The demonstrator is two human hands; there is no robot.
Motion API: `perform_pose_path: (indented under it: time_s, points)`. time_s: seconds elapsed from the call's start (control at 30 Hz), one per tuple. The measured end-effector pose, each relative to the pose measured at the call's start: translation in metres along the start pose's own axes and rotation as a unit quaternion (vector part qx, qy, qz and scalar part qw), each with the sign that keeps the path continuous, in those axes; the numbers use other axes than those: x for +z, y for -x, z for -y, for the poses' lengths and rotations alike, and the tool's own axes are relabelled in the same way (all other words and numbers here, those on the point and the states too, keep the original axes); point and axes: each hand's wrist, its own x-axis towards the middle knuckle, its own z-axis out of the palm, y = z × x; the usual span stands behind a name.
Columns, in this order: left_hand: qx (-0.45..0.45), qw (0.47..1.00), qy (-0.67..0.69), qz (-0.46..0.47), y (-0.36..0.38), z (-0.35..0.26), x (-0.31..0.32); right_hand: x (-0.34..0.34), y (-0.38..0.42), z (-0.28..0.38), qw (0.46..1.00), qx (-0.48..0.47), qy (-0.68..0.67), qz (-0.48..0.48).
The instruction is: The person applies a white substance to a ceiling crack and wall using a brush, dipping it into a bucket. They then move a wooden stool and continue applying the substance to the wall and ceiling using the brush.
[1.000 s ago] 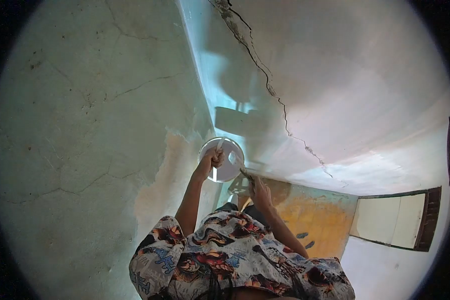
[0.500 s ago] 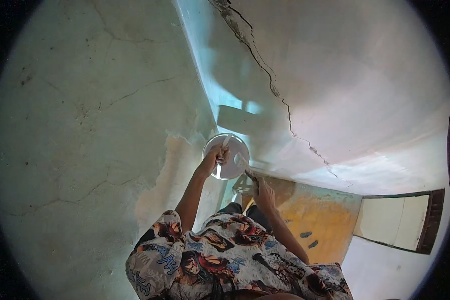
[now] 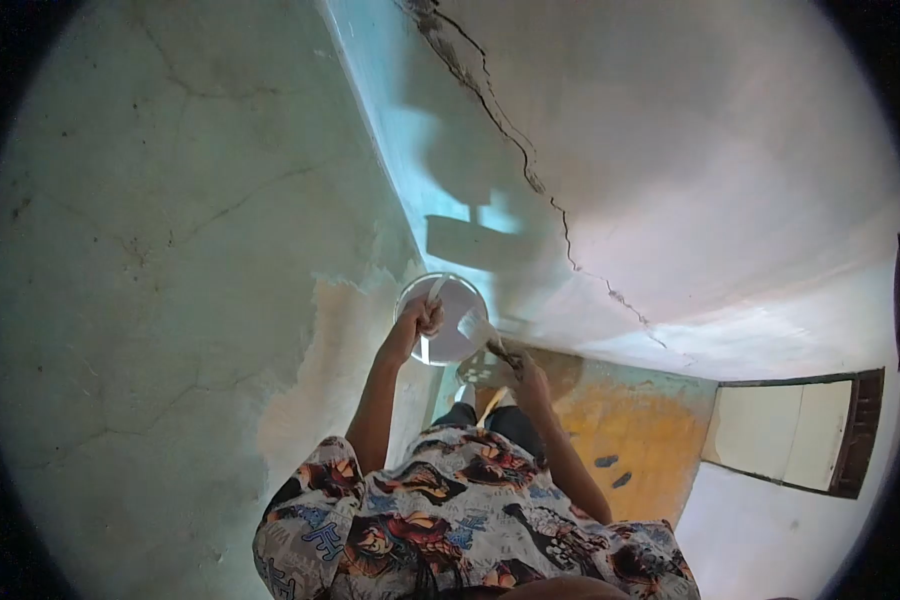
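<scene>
Obs.: two bare hands at work over a round bucket (image 3: 450, 276), held in front of the body, just beside the corner where the green wall (image 3: 170, 320) on the left meets the cracked wall (image 3: 690, 200) on the right. The opening faces the viewer; pale, smooth-looking contents (image 3: 454, 298) show inside. Whether the bucket hangs level or tilted cannot be told.

Left hand (image 3: 424, 316): fingers closed around the pale strap handle (image 3: 426, 350) that crosses the opening.

Right hand (image 3: 530, 382): clamped on the near end of a flat scraper (image 3: 473, 324), at the near right of the bucket. The blade points far and left, over the opening, inside the right part of the rim. Contact between blade and contents: cannot tell.

Change over the last half second: small. The blade shows a broader, paler face, and it sits slightly closer to the right rim; the right hand has shifted a little outward with it. The left hand keeps its grip. Reading (judgement): the scraper has been turned, while the bucket remains supported from the strap handle.

Surroundings: a long jagged crack (image 3: 526, 168) runs down the wall at right; a patterned shirt (image 3: 450, 490) fills the near side.
</scene>
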Motion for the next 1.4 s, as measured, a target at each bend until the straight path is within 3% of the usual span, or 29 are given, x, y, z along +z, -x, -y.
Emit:
perform_pose_path:
  time_s: [0.1,0.3,0.4,0.5,0.53,0.57,0.6,0.63,0.77,0.83,0.9,1.03,1.17,1.23,1.33,1.4]
  points:
    - [-0.005,1.000,0.001,0.019,0.001,0.001,0.000,0.009,0.005,-0.068,0.986,0.066,-0.149,0.025]
    - [0.005,1.000,0.015,-0.005,-0.006,0.002,0.003,-0.019,0.013,-0.077,0.967,0.082,-0.236,-0.058]
    - [0.026,0.999,0.034,0.004,-0.006,-0.009,0.008,-0.008,-0.007,-0.096,0.968,0.144,-0.202,-0.047]
    - [0.055,0.998,0.035,0.023,-0.009,-0.016,0.009,0.023,-0.029,-0.085,0.857,0.251,-0.450,-0.029]
    - [0.064,0.997,0.037,0.026,-0.010,-0.017,0.008,0.066,-0.028,-0.140,0.969,0.068,-0.212,0.106]
    - [0.070,0.996,0.039,0.030,-0.009,-0.016,0.006,0.091,-0.029,-0.147,0.980,-0.153,0.019,0.129]
    - [0.138,0.989,0.038,0.041,-0.005,-0.010,0.008,0.105,-0.028,-0.159,0.950,-0.134,-0.003,0.283]
    - [0.120,0.990,0.045,0.051,-0.002,-0.009,0.008,0.103,-0.029,-0.126,0.898,-0.101,-0.016,0.428]
    - [0.105,0.991,0.064,0.061,0.001,-0.008,-0.003,0.106,-0.024,-0.128,0.945,-0.024,-0.032,0.325]
    - [0.110,0.991,0.054,0.052,0.005,-0.022,0.006,0.051,-0.031,-0.097,0.947,0.008,-0.050,0.317]
    - [0.105,0.992,0.057,0.045,0.011,-0.028,0.010,0.025,-0.028,-0.121,0.938,0.180,-0.110,0.273]
    - [0.071,0.996,0.037,0.042,0.022,-0.036,0.011,-0.025,-0.021,-0.083,0.918,0.196,-0.313,0.146]
    - [0.039,0.998,0.041,0.005,0.028,-0.027,0.003,-0.045,-0.061,-0.023,0.915,0.120,-0.375,0.089]
    - [0.024,0.998,0.040,-0.039,0.030,-0.024,0.003,-0.043,-0.087,0.027,0.920,0.029,-0.387,0.055]
    - [0.026,0.998,0.048,0.018,0.031,-0.027,-0.004,-0.045,-0.143,0.114,0.958,-0.113,-0.264,-0.001]
    - [0.013,0.999,0.052,0.007,0.032,-0.029,0.000,-0.043,-0.176,0.158,0.958,-0.154,-0.241,-0.015]
